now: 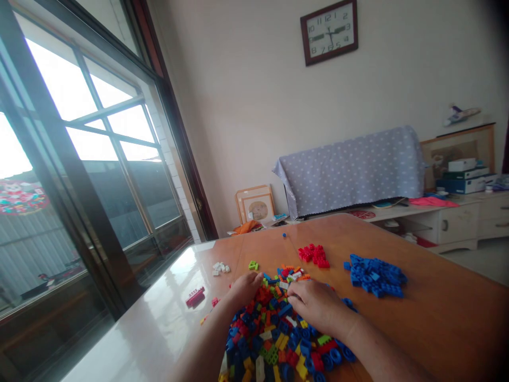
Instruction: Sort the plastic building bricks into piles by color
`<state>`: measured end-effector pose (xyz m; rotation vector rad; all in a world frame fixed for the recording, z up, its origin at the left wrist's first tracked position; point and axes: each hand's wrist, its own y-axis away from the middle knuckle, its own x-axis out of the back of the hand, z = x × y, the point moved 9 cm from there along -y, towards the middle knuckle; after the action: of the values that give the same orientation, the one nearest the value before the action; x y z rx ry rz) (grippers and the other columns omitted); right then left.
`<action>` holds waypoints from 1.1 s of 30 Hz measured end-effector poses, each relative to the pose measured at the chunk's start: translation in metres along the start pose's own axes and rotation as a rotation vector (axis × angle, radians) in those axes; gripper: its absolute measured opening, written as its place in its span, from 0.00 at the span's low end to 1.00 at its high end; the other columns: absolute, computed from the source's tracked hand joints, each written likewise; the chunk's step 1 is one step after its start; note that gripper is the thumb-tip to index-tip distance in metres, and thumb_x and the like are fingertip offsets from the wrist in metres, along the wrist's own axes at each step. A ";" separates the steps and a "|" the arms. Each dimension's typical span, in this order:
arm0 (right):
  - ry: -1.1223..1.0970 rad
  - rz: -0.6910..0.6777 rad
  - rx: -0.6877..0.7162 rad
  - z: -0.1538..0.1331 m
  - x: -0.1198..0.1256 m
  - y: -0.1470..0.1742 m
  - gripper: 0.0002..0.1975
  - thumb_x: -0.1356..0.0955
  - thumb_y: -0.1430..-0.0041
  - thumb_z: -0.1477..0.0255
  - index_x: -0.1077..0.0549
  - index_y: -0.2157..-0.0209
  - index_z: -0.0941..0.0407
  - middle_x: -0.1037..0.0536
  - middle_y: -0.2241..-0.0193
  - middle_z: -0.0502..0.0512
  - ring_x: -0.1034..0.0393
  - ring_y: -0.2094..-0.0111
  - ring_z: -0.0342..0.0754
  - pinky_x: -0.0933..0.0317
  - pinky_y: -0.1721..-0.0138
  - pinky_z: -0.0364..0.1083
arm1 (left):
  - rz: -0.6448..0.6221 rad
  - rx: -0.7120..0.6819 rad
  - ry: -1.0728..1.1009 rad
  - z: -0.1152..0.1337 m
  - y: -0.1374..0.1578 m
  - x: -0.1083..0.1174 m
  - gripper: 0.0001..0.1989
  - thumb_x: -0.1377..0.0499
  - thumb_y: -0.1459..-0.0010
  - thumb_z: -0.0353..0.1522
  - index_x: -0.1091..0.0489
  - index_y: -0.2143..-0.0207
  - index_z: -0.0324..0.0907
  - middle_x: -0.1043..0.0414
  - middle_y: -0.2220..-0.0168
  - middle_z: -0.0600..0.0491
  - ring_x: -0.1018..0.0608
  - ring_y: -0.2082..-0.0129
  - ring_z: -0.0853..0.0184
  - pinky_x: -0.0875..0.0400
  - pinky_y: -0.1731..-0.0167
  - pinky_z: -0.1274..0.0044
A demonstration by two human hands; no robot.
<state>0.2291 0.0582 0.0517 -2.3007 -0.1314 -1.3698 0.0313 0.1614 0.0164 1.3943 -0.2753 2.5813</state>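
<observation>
A large mixed pile of toy building bricks [274, 323] in red, blue, yellow, green, orange and white spreads over the near part of the table. My left hand [244, 291] rests at the pile's far left edge, its fingers drawn together; whatever they hold is hidden. Over the right side of the pile is my right hand [316, 303], fingers bent down and closed among the bricks, their tips partly out of sight. A pale brick [283, 285] lies just left of the right fingertips.
Sorted on the wooden table [433, 318] are blue bricks [374, 276], red bricks [314, 254], white bricks [221, 268], green bricks [253, 265] and a pink brick piece [195, 297]. A small blue ball [284, 235] lies near the far edge. Beyond stands a low cabinet [459, 224].
</observation>
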 end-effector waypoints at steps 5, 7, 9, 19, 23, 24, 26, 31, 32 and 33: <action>0.007 -0.021 -0.002 0.000 -0.002 0.000 0.09 0.35 0.35 0.69 0.24 0.66 0.53 0.18 0.67 0.52 0.26 0.64 0.47 0.53 0.68 0.45 | -0.009 -0.159 -0.082 0.027 0.019 -0.009 0.20 0.48 0.34 0.48 0.25 0.68 0.44 0.25 0.65 0.48 0.25 0.64 0.61 0.34 0.60 0.71; 0.008 -0.033 -0.001 -0.001 -0.002 -0.001 0.09 0.35 0.35 0.69 0.23 0.65 0.53 0.18 0.66 0.53 0.26 0.63 0.48 0.53 0.67 0.45 | -0.008 -0.213 -0.099 0.036 0.027 -0.010 0.19 0.47 0.34 0.46 0.24 0.64 0.44 0.23 0.62 0.47 0.24 0.62 0.61 0.33 0.59 0.72; 0.007 -0.039 0.007 -0.002 -0.002 -0.001 0.09 0.35 0.35 0.70 0.23 0.65 0.53 0.18 0.66 0.53 0.26 0.63 0.48 0.52 0.67 0.45 | -0.007 -0.265 -0.119 0.045 0.037 -0.009 0.18 0.47 0.33 0.44 0.22 0.62 0.44 0.22 0.61 0.48 0.24 0.61 0.61 0.33 0.60 0.73; -0.013 -0.058 -0.002 0.006 -0.009 -0.003 0.12 0.37 0.33 0.68 0.23 0.66 0.54 0.19 0.68 0.53 0.28 0.66 0.47 0.52 0.67 0.44 | 0.003 -0.240 0.018 0.057 0.068 0.005 0.20 0.46 0.33 0.45 0.22 0.49 0.44 0.20 0.51 0.48 0.21 0.54 0.59 0.29 0.53 0.73; 0.003 -0.035 -0.057 0.021 -0.002 -0.004 0.14 0.38 0.33 0.68 0.25 0.70 0.55 0.21 0.72 0.51 0.31 0.70 0.45 0.54 0.69 0.44 | 0.068 -0.176 0.133 0.044 0.075 0.014 0.22 0.46 0.33 0.47 0.23 0.48 0.44 0.21 0.49 0.48 0.22 0.50 0.57 0.28 0.51 0.72; 0.011 -0.027 -0.081 0.026 0.000 -0.004 0.14 0.38 0.33 0.68 0.25 0.70 0.55 0.22 0.72 0.51 0.31 0.70 0.44 0.54 0.70 0.44 | 0.083 -0.161 0.151 0.040 0.076 0.017 0.22 0.46 0.34 0.47 0.23 0.49 0.44 0.20 0.50 0.48 0.22 0.50 0.57 0.28 0.51 0.72; 0.021 -0.014 -0.133 0.039 0.007 -0.005 0.14 0.38 0.33 0.68 0.25 0.70 0.55 0.22 0.72 0.51 0.32 0.70 0.44 0.54 0.69 0.43 | 0.097 -0.140 0.169 0.032 0.078 0.020 0.21 0.45 0.34 0.47 0.23 0.50 0.44 0.20 0.51 0.48 0.21 0.51 0.57 0.28 0.51 0.72; 0.023 0.017 -0.261 0.071 0.022 -0.002 0.14 0.38 0.33 0.68 0.25 0.69 0.55 0.21 0.71 0.51 0.32 0.69 0.45 0.53 0.69 0.43 | 0.118 -0.156 0.137 0.026 0.080 0.023 0.19 0.45 0.34 0.46 0.22 0.52 0.46 0.20 0.52 0.48 0.22 0.52 0.56 0.29 0.51 0.71; 0.022 0.013 -0.277 0.076 0.023 -0.001 0.13 0.38 0.34 0.68 0.25 0.69 0.55 0.21 0.71 0.51 0.32 0.70 0.45 0.53 0.70 0.43 | 0.119 -0.163 0.125 0.026 0.080 0.023 0.19 0.45 0.34 0.46 0.22 0.52 0.46 0.20 0.52 0.47 0.22 0.52 0.56 0.29 0.51 0.71; 0.020 0.000 -0.288 0.081 0.022 -0.001 0.13 0.38 0.34 0.67 0.25 0.70 0.55 0.21 0.71 0.51 0.32 0.70 0.44 0.53 0.70 0.43 | 0.112 -0.171 0.111 0.027 0.080 0.022 0.19 0.45 0.34 0.46 0.22 0.51 0.46 0.20 0.52 0.47 0.22 0.52 0.55 0.29 0.52 0.70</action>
<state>0.3052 0.0900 0.0385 -2.5165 0.0780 -1.4949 0.0210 0.0791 0.0440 1.2044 -0.5573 2.6403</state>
